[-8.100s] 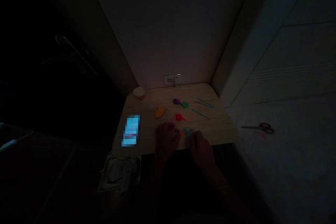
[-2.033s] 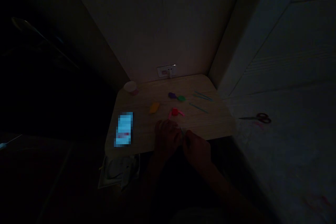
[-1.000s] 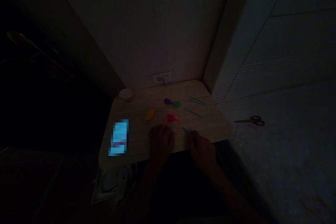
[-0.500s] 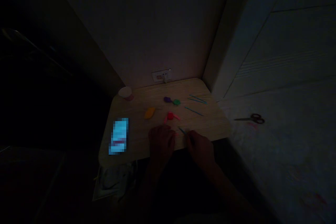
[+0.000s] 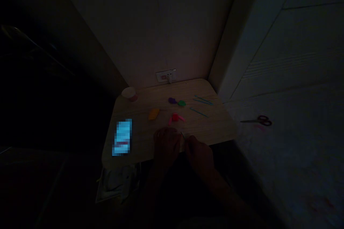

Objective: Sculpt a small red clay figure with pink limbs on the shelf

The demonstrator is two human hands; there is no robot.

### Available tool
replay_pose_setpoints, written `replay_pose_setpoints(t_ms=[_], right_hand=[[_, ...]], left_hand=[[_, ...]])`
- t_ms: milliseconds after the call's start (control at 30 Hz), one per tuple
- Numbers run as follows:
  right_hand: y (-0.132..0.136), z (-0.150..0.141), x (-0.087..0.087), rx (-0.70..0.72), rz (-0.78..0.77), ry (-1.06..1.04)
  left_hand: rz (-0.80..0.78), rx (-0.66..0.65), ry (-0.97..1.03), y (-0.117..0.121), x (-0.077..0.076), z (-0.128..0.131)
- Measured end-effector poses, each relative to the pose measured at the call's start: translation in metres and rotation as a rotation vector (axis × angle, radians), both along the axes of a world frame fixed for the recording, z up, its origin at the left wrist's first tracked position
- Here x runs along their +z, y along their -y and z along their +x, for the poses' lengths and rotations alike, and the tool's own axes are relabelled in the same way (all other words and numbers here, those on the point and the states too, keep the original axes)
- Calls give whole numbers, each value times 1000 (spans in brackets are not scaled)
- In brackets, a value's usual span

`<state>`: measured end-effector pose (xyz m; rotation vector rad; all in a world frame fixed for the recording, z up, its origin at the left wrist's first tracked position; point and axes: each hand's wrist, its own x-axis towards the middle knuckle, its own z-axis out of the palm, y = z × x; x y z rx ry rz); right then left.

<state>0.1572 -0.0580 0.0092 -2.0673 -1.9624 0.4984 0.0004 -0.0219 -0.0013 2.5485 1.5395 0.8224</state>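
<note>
My right hand [image 5: 199, 153] hides one end of the thin stick [image 5: 183, 136]; the phone screen [image 5: 122, 137] is blurred past reading.

Dim room, plain wall [image 5: 166, 32] with socket [image 5: 164, 77], wooden table [image 5: 215, 126], pale floor [image 5: 282, 161]

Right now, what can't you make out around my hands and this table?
All in the head view:
What lies under the left hand: covered by that hand.
Rear end of the thin stick: hidden by the right hand.
Details on the bright screen: blurred into blocks.
Contents of the pale-rimmed container: too dark to identify.
</note>
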Motion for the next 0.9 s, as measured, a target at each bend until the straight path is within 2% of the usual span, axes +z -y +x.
replay_pose_setpoints(t_ms=[333,533,900], right_hand=[[-4,-5,3,28,-30,23],[-6,3,3,-51,-29,22],[-4,-1,2,-23,-25,20]], left_hand=[[0,0,5,0,-1,1],[9,24,16,-2,-1,3],[-18,52,26,-4,2,4]])
